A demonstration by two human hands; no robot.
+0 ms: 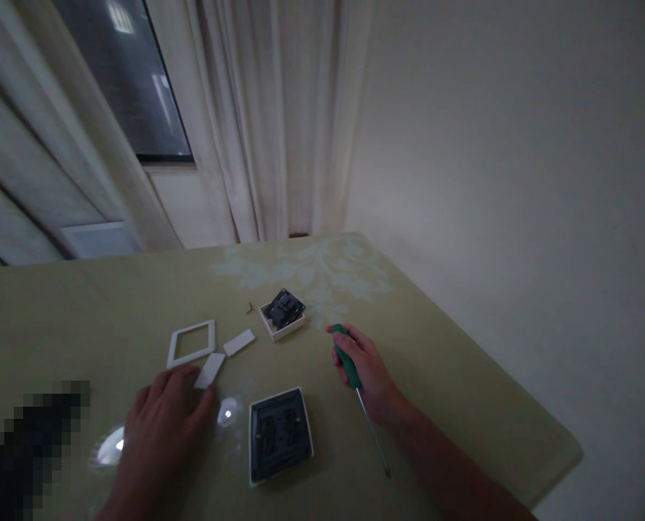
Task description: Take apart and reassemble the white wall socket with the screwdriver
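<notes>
The screwdriver (353, 378) sits over the table's near right part, its green handle wrapped by the fingers of the right hand (371, 370), shaft slanting back toward the wearer, perhaps to keep the tip clear of the loose parts. The left hand (163, 420) is at a white strip (210, 370); whether its fingers pinch it, I can't tell. A second strip (239, 343) and the white frame (212, 336) lie close by, as if grouped for easy reach. Between the hands, the dark-faced unit (280, 436) lies face up; beyond, a white box (288, 330) holds a tilted dark module (284, 308).
</notes>
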